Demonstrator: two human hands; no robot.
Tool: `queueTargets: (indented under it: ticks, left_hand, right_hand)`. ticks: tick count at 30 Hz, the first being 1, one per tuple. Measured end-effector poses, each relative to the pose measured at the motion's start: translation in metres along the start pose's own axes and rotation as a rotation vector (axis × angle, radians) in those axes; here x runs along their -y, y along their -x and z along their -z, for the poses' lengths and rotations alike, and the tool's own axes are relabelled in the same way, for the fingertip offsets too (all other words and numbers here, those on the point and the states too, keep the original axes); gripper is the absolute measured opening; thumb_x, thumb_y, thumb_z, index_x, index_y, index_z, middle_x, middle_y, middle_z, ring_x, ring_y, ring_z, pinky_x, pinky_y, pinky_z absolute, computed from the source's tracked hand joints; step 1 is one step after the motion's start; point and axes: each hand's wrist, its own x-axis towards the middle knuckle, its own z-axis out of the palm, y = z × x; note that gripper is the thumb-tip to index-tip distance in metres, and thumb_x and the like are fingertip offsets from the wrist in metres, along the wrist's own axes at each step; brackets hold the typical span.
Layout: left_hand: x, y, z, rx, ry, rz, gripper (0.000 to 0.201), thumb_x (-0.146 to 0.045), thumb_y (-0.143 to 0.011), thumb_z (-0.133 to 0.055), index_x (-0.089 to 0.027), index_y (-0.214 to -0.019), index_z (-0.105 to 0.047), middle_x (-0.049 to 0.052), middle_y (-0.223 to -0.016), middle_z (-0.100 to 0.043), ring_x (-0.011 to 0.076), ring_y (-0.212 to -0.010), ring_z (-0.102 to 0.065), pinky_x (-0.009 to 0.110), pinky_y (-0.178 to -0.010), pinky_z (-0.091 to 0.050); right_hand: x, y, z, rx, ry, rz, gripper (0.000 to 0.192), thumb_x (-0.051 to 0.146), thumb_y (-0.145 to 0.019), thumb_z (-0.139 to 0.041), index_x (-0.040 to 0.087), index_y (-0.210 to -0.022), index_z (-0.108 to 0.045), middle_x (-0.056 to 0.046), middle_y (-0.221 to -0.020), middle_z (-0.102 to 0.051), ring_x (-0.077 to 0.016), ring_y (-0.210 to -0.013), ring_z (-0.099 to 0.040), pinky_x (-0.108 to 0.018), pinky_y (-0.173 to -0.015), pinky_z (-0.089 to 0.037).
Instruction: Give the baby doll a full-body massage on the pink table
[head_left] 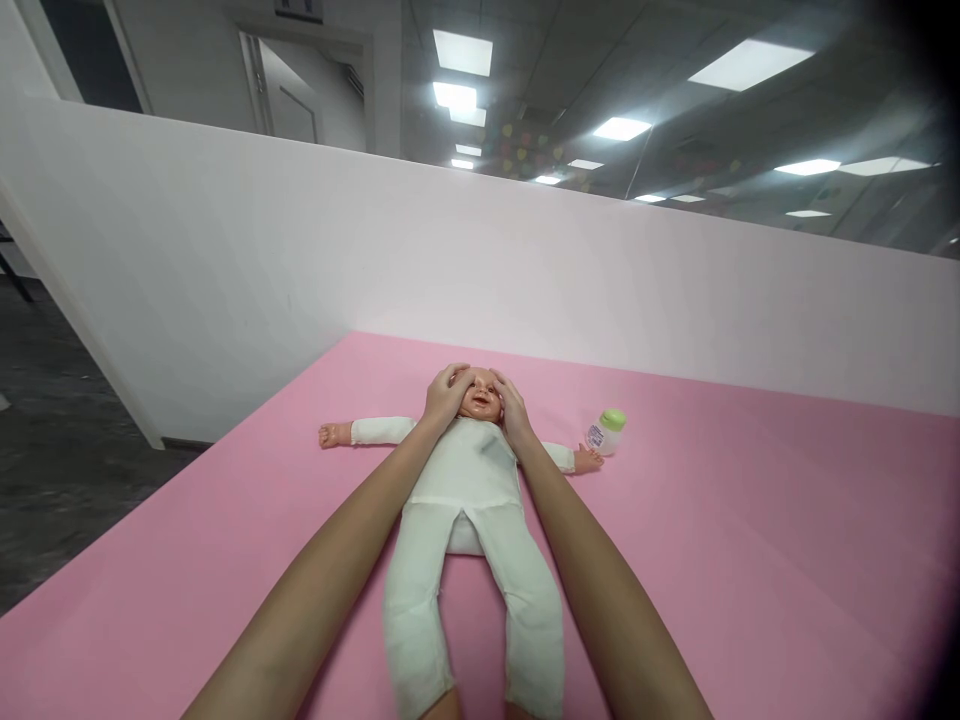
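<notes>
A baby doll (463, 490) in a white one-piece suit lies on its back on a pink mat (750, 560), arms spread, legs toward me. My left hand (445, 394) rests on the left side of the doll's head, fingers laid over its forehead. My right hand (511, 402) presses flat against the right side of the head. Both hands cup the head between them. A small white bottle with a green cap (606, 432) lies on the mat, just beyond the doll's outstretched hand on the right.
A low white partition wall (525, 270) runs along the far edge and left side of the mat. Dark floor (67, 470) lies beyond the mat's left edge. Ceiling lights and a doorway show above the wall.
</notes>
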Motion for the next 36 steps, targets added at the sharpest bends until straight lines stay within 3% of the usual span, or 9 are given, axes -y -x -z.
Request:
queueTargets:
  ticks: [10, 16, 22, 28, 36]
  left_hand:
    - [0.0023, -0.0023, -0.0001, -0.007, -0.012, -0.006, 0.025, -0.033, -0.089, -0.06, -0.024, -0.108, -0.074, 0.005, -0.122, -0.074, 0.024, -0.119, -0.067, 0.037, -0.105, -0.051]
    - [-0.0005, 0.0012, 0.0008, 0.009, -0.032, -0.026, 0.029, -0.034, -0.085, -0.067, -0.024, -0.112, -0.074, 0.006, -0.125, -0.074, 0.025, -0.12, -0.066, 0.037, -0.106, -0.051]
    - [0.0037, -0.0034, -0.0004, -0.014, -0.03, -0.004, 0.028, -0.028, -0.089, -0.056, -0.024, -0.108, -0.075, 0.006, -0.124, -0.074, 0.0248, -0.121, -0.066, 0.039, -0.107, -0.05]
    - [-0.0008, 0.001, 0.0004, 0.003, -0.024, -0.014, 0.028, -0.035, -0.086, -0.066, -0.025, -0.111, -0.074, 0.006, -0.124, -0.074, 0.025, -0.12, -0.066, 0.038, -0.107, -0.05]
    - [0.0012, -0.0017, -0.0002, -0.012, -0.028, -0.009, 0.026, -0.031, -0.091, -0.057, -0.023, -0.108, -0.074, 0.006, -0.124, -0.074, 0.0242, -0.12, -0.066, 0.038, -0.108, -0.05]
  right_hand:
    - [0.0018, 0.0003, -0.0012, -0.015, -0.006, -0.021, 0.042, 0.039, -0.08, -0.072, 0.027, -0.121, -0.073, -0.002, -0.134, -0.07, -0.0234, -0.127, -0.064, -0.038, -0.113, -0.049]
    - [0.004, 0.0035, -0.0014, 0.011, 0.021, 0.021, 0.048, 0.042, -0.079, -0.076, 0.026, -0.124, -0.071, -0.003, -0.136, -0.069, -0.0247, -0.128, -0.062, -0.038, -0.112, -0.05]
    - [0.0045, 0.0018, -0.0032, -0.033, -0.011, -0.026, 0.04, 0.037, -0.079, -0.071, 0.027, -0.118, -0.073, -0.001, -0.134, -0.071, -0.024, -0.128, -0.063, -0.039, -0.112, -0.051]
    - [0.0063, 0.004, -0.0047, -0.02, -0.005, -0.023, 0.045, 0.039, -0.078, -0.074, 0.026, -0.121, -0.072, -0.003, -0.134, -0.07, -0.0246, -0.125, -0.064, -0.038, -0.108, -0.053]
    - [0.0068, 0.0025, -0.0051, -0.039, -0.027, -0.051, 0.042, 0.035, -0.078, -0.069, 0.026, -0.119, -0.073, -0.001, -0.135, -0.07, -0.0242, -0.128, -0.063, -0.039, -0.112, -0.051]
